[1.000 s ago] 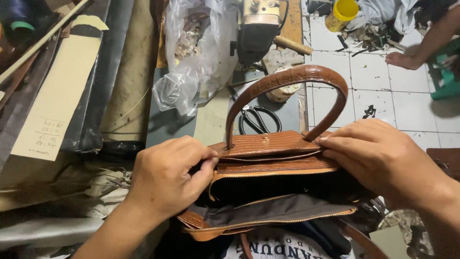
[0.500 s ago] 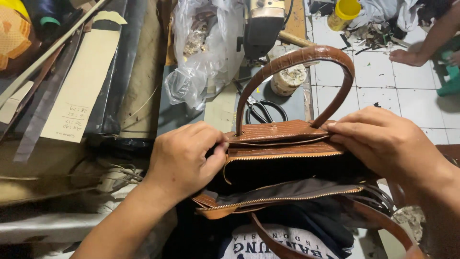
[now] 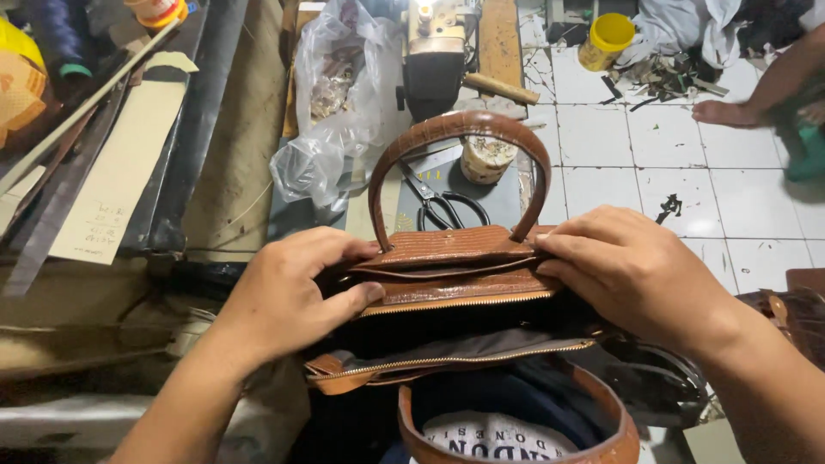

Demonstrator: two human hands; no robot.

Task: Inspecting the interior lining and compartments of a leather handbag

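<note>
Brown leather handbag (image 3: 455,266) clamped between left hand (image 3: 288,296) and right hand (image 3: 632,266) (scissors (image 3: 443,204), plastic bag (image 3: 335,112) behind).

My left hand (image 3: 288,296) and right hand (image 3: 632,266) face each other, forearms angled inward, fingers (image 3: 339,249) curled and thumbs pressing.

This is a small workshop where bags are made. A sewing machine (image 3: 436,51) stands at the back, black scissors (image 3: 447,204) lie on the worktop (image 3: 241,163), long strips of material (image 3: 185,129) lean nearby, and scraps (image 3: 662,73) litter the tiled floor (image 3: 687,189).
</note>
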